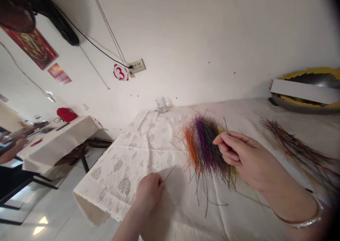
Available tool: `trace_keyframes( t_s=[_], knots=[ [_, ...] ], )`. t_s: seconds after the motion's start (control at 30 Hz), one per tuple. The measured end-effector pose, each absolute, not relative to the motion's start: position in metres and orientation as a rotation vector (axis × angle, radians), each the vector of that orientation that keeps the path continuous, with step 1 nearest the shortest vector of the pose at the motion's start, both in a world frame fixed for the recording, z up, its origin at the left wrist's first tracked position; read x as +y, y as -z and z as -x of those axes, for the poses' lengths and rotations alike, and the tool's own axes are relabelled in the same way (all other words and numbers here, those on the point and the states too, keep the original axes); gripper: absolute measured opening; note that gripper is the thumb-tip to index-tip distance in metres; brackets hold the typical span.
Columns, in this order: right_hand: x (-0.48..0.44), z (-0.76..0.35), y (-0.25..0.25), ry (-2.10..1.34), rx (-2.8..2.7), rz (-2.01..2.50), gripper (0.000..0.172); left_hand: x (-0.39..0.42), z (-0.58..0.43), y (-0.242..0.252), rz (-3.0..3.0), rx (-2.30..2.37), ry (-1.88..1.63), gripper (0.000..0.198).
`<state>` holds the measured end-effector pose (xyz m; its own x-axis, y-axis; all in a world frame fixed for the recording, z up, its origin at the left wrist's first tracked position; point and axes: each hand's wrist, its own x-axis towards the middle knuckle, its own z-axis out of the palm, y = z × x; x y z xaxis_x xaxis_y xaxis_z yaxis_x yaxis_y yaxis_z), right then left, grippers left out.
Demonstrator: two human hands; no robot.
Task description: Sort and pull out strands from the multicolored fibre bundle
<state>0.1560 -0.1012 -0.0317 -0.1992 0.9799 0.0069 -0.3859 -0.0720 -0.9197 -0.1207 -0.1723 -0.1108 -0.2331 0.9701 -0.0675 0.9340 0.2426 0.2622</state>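
A loose pile of thin coloured strands (203, 142), orange, purple, dark green and yellow, lies on the white tablecloth. My right hand (235, 147) is over the right side of this pile, its thumb and forefinger pinched on a thin dark strand (225, 124) that sticks up. Left of the pile, my left hand (151, 188) rests closed on the cloth, and a short thin dark strand (170, 173) sticks out from its fingers. Several long strands trail from the pile's front edge.
Another bundle of reddish and dark strands (294, 142) lies at the right. Behind it, a round yellow-edged tray (281, 104) holds a white strip. A clear glass mug (160, 104) stands by the wall. At far left are another table (61, 142) and a person's arm.
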Motion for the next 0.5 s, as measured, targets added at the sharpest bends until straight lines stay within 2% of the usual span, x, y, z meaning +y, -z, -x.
trace_keyframes(
  t_s=[0.17,0.37,0.5],
  knots=[
    [-0.099,-0.154,0.035,-1.682,-1.004,0.724,0.022,-0.174,0.121,0.1,-1.695,2.231,-0.382,0.016],
    [-0.096,-0.15,0.04,-1.855,-0.942,0.633,0.029,-0.173,0.099,0.06,-1.609,1.973,-0.651,0.019],
    [-0.099,-0.146,0.044,-1.845,-1.022,0.642,0.034,-0.17,0.064,0.038,-1.352,1.417,-1.069,0.018]
  ],
)
